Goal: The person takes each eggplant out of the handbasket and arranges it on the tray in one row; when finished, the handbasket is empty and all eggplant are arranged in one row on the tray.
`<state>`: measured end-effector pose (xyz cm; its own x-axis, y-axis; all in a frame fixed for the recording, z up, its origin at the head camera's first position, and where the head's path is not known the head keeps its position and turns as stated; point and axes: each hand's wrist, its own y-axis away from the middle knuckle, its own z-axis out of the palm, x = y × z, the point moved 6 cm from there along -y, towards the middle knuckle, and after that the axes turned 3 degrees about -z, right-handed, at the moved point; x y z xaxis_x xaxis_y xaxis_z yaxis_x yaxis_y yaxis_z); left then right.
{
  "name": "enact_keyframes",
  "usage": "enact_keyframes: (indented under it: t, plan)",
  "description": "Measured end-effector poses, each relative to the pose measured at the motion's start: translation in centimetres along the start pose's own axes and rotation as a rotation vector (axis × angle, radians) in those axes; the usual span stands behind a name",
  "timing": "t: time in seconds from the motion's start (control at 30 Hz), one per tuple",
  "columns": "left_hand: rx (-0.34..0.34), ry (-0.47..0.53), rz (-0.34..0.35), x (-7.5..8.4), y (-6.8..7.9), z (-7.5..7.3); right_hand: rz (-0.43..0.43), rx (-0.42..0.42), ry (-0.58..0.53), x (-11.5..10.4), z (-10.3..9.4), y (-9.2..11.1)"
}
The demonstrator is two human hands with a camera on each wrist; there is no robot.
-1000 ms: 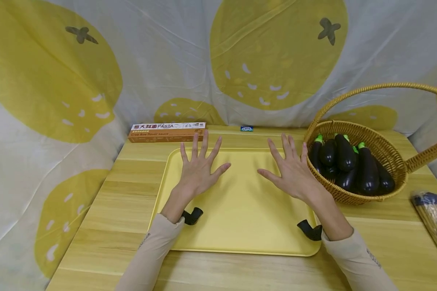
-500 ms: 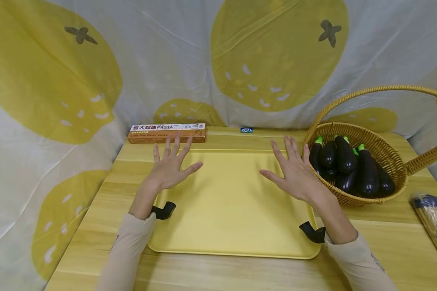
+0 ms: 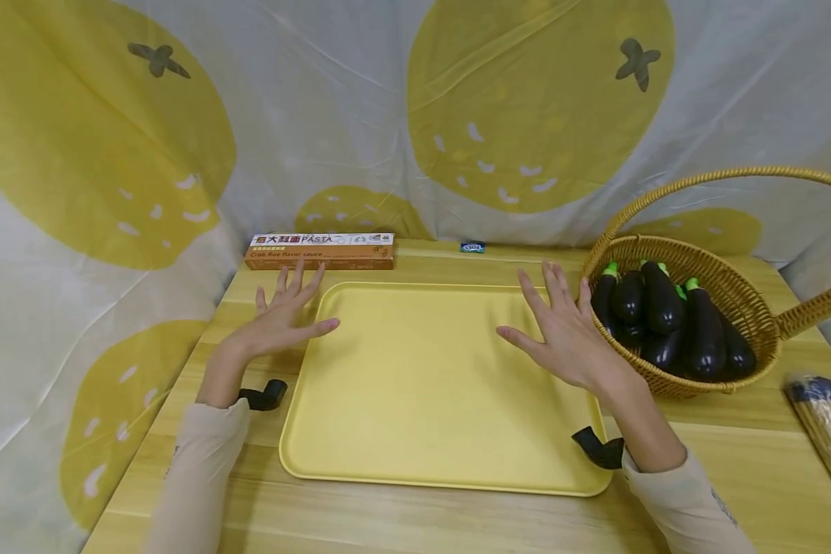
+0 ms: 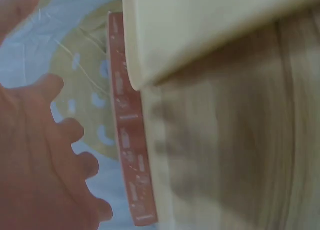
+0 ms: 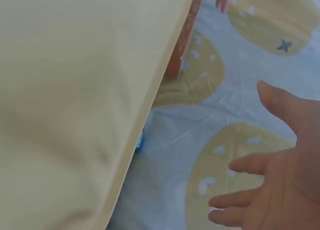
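My left hand [image 3: 273, 322] hovers past the left edge of a yellow tray [image 3: 443, 385], fingers spread and holding nothing. Just beyond its fingertips lies a pasta box [image 3: 321, 252], orange and white, along the back of the table. Over the tray's right side hangs my right hand [image 3: 568, 338], also spread and bare. Its little finger appears close to the rim of a wicker basket [image 3: 765, 327]; whether they touch I cannot tell. Several dark eggplants [image 3: 706, 331] with green stems fill that basket. The left wrist view shows the box [image 4: 131, 140] beside the spread fingers.
A small blue packet [image 3: 472, 247] lies behind the tray. At the right edge sits a clear-wrapped package [image 3: 827, 415], partly out of view. A white curtain with yellow fruit prints [image 3: 540, 108] hangs behind the wooden table [image 3: 360, 515]. The basket's tall handle [image 3: 734, 173] arches high.
My left hand has moved left, from above the tray to beyond its left edge. The right hand has barely shifted, and the objects on the table stay put.
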<state>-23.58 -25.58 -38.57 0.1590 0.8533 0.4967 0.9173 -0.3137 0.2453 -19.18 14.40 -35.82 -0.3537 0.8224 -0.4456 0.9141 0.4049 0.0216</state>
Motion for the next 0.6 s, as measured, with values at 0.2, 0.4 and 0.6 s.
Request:
enact_keyframes:
  t: [0.2, 0.4, 0.6]
  plan:
    - [-0.098, 0.061, 0.05, -2.5, -0.1, 0.4, -0.011, -0.018, -0.023, -0.5, -0.2, 0.5]
    - [-0.191, 0.099, 0.06, -4.2, -0.1, 1.1, -0.022, -0.04, -0.046, -1.0, -0.3, 1.1]
    - [-0.227, 0.082, 0.052, -5.0, 0.0, 1.6, -0.017, -0.054, -0.052, -1.4, -0.8, 1.7]
